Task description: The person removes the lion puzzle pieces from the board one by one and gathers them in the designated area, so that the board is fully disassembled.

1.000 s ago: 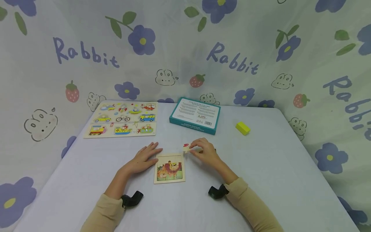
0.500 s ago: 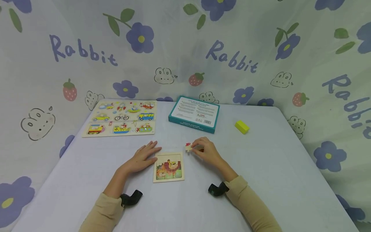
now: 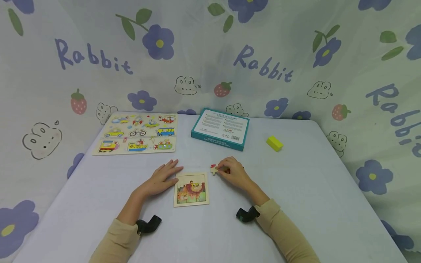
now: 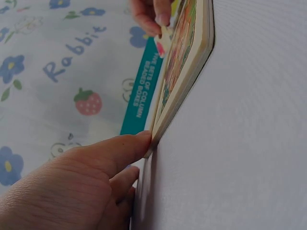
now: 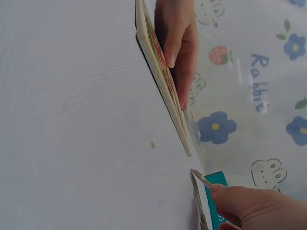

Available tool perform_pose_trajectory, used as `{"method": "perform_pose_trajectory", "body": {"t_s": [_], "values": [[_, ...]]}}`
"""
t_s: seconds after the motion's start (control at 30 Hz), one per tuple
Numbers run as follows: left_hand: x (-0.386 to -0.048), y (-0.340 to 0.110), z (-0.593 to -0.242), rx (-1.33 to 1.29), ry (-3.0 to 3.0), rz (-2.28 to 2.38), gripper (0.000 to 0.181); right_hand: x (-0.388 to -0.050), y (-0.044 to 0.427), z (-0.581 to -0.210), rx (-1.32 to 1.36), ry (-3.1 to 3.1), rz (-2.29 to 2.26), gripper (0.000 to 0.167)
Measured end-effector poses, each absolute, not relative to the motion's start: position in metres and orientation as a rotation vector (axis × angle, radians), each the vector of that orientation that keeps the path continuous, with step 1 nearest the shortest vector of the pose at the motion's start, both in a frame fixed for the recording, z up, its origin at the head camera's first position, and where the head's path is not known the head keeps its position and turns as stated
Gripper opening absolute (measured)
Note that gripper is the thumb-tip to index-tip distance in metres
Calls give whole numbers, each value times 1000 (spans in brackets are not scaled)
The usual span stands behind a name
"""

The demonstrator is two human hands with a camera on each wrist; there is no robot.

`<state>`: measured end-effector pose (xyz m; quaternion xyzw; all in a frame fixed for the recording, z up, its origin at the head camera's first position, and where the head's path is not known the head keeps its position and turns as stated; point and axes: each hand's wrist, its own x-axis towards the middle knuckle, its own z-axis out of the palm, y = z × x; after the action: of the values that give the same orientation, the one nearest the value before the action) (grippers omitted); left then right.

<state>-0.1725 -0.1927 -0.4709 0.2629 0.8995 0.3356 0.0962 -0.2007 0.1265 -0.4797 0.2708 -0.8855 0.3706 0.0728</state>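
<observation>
A small wooden-framed puzzle (image 3: 191,204) with an animal picture lies flat on the table. My left hand (image 3: 161,180) rests beside it with fingers spread, the thumb touching its upper left edge; in the left wrist view the thumb (image 4: 115,148) meets the frame's corner. Up and to the right of the frame, my right hand (image 3: 235,173) pinches a small puzzle piece (image 3: 213,169) with red on it between thumb and fingers. In the right wrist view that piece (image 5: 200,178) is tilted, one end close to the table. Something partly hidden lies under the right hand.
A board of vehicle pictures (image 3: 138,133) lies at the back left. The teal-edged box (image 3: 220,128) is at the back middle, and a yellow block (image 3: 275,143) sits to its right. Printed cloth (image 3: 204,54) hangs behind the table.
The right hand has moved slightly right with the piece and lowered a little, and the piece has turned. The left hand stays at the frame. The head view has shifted slightly.
</observation>
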Motion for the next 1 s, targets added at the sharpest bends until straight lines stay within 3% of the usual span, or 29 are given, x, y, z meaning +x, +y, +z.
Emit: {"method": "perform_pose_trajectory", "body": {"t_s": [1.0], "values": [[-173,-193,-471,780,2663,997,49,-200,129,-487,885,-2616,969,7]]}}
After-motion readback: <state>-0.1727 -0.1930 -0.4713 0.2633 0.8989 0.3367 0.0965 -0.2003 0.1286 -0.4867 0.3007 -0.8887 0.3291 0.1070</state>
